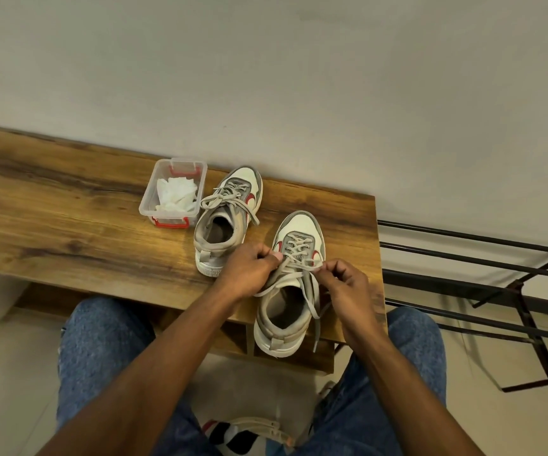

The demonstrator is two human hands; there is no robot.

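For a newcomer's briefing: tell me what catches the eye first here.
First, the left grip and right grip pinching the laces of the near sneaker at the right end of the wooden bench. Behind it to the left stands the second sneaker, beside a clear box holding white tissues.
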